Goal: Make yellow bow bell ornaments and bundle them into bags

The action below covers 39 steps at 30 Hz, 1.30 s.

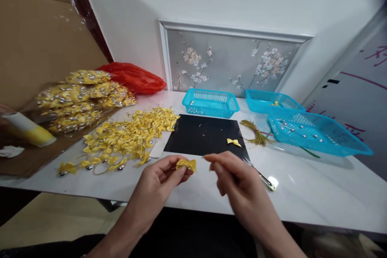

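My left hand (165, 177) pinches a yellow ribbon bow (186, 165) between thumb and fingers, above the table's front edge. To its right, my right hand (234, 175) is apart from the bow. Its thumb and index finger are closed together, and I cannot make out anything between them. Another yellow bow (234, 142) lies on the black mat (202, 135) beyond my hands. Left of the mat spreads a heap of yellow bows (130, 133) with small silver bells. Part of a slim tool with a pale green end (269, 183) shows beside my right hand.
Blue baskets (211, 104) stand along the back and right; the right basket (320, 131) holds several silver bells. A bundle of olive ties (255, 133) lies near it. Bagged bows (87, 96), a red bag (136, 77) and a yellow-white roll (30, 129) occupy the left.
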Each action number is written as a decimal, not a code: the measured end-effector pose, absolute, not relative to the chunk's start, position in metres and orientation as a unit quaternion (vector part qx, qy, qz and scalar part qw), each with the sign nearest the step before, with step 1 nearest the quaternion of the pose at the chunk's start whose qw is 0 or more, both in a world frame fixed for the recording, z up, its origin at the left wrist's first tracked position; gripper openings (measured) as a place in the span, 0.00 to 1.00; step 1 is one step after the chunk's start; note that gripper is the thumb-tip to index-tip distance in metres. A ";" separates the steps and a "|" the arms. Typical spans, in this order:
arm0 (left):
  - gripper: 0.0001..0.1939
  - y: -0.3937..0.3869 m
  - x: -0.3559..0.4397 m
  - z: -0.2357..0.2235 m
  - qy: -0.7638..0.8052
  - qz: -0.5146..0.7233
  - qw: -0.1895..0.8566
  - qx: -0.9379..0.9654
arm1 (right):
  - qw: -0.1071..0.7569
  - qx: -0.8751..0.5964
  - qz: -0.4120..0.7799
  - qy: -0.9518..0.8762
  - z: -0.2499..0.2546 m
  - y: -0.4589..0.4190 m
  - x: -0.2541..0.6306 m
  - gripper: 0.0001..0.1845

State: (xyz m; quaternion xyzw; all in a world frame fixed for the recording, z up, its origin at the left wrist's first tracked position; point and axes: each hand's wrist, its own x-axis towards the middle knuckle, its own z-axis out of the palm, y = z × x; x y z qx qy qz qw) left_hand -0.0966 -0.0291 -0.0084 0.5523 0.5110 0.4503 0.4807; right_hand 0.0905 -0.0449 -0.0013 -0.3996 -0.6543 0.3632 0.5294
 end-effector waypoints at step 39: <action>0.19 0.051 -0.100 -0.051 0.589 0.315 0.191 0.719 | 0.330 -0.531 0.141 -0.768 -0.057 -0.023 0.147 0.17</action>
